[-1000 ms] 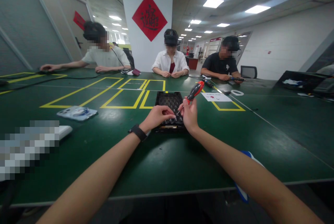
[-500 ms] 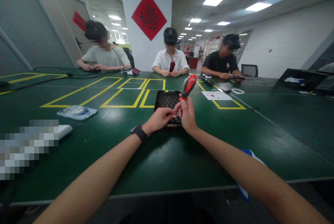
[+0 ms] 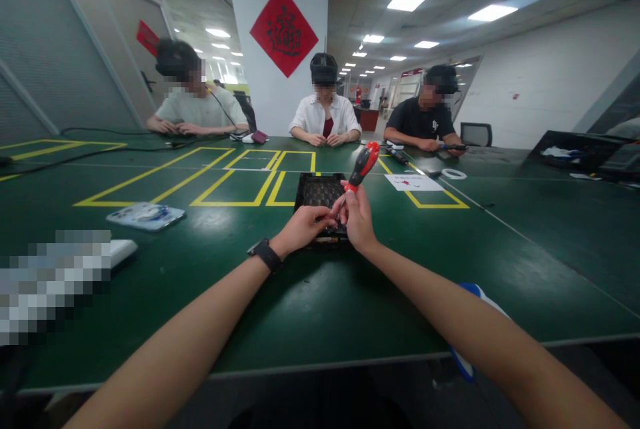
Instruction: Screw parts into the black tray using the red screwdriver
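Note:
Between the fingers of my right hand [image 3: 359,221] is a screwdriver [image 3: 364,166] with a red and black handle, tilted with its handle up and to the right. Its shaft runs down toward my left fingertips; the tip is hidden. My left hand [image 3: 307,226] is closed in a pinch near the shaft, and what it grips, if anything, is too small to make out. Under both hands a black tray-like case [image 3: 316,188] with a gridded inside lies on the green table [image 3: 320,309]. My hands cover its near right part.
At left lie a patterned phone [image 3: 146,216] and a pale blurred object [image 3: 123,252]. A printed sheet [image 3: 413,182] and a white ring [image 3: 454,174] are on the right. A blue and white item [image 3: 467,292] shows by my right forearm. Several people sit across the table.
The view has shifted very slightly. Both hands stay over the black case, and the screwdriver handle leans a little more to the right.

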The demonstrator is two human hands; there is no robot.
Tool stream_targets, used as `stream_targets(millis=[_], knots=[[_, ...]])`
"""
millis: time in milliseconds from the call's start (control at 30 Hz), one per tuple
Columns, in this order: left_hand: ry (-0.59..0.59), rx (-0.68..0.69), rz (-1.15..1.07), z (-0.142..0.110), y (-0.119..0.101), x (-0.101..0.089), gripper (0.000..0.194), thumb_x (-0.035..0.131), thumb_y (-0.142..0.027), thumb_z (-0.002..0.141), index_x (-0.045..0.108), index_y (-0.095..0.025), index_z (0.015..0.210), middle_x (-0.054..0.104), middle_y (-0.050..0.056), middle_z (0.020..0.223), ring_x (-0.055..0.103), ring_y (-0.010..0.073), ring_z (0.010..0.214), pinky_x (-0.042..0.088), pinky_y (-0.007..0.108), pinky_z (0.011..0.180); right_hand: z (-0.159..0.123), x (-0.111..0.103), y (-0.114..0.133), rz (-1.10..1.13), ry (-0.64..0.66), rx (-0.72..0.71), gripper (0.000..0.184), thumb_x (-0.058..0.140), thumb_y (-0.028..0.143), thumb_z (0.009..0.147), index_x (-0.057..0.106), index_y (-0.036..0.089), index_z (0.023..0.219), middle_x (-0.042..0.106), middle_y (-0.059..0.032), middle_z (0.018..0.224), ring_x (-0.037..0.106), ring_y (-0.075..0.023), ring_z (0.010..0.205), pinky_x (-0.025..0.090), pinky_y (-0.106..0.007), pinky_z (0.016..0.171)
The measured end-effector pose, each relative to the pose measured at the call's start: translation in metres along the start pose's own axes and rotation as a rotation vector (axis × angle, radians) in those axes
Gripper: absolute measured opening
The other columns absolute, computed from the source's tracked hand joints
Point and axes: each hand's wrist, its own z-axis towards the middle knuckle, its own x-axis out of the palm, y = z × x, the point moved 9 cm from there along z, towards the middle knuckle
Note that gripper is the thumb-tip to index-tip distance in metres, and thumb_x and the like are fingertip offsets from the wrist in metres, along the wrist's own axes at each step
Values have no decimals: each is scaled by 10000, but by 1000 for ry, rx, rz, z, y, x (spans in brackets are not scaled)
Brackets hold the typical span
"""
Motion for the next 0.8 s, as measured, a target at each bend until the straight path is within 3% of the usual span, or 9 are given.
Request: stream_targets(millis=[167, 333, 533, 800], knots=[[-60, -23, 3, 2, 4, -5, 249, 587, -368, 750, 603, -147, 863, 640, 16, 796, 553, 127, 708, 423, 234, 681, 0, -1, 2, -12, -18, -1, 352, 364, 455, 880, 451, 192, 1096, 533, 58, 589, 393, -49, 404, 316, -164, 405], [-7, -69, 96, 2, 17, 1, 280, 560, -401, 761, 633, -130, 778, 623, 11, 689, 525, 123, 632, 400, 229, 616, -1, 3, 2, -14, 29, 7, 348, 376, 455, 875, 440, 199, 1103, 547, 64, 579, 400, -47, 391, 320, -160, 401], [49, 33, 7, 2, 2, 5, 243, 482, -328, 824, 648, -153, 858, 661, 20, 812, 576, 135, 735, 420, 240, 709, -1, 2, 0, 27, 11, 8, 340, 349, 454, 883, 454, 202, 1087, 537, 63, 590, 372, -44, 376, 325, -161, 388], [-25, -72, 1, 1, 12, -2, 290, 632, -425, 693, 616, -138, 729, 619, 6, 668, 526, 113, 600, 405, 227, 588, -3, 1, 5, -16, -7, -10, 321, 379, 449, 877, 458, 201, 1064, 543, 61, 592, 378, -40, 381, 286, -159, 381]])
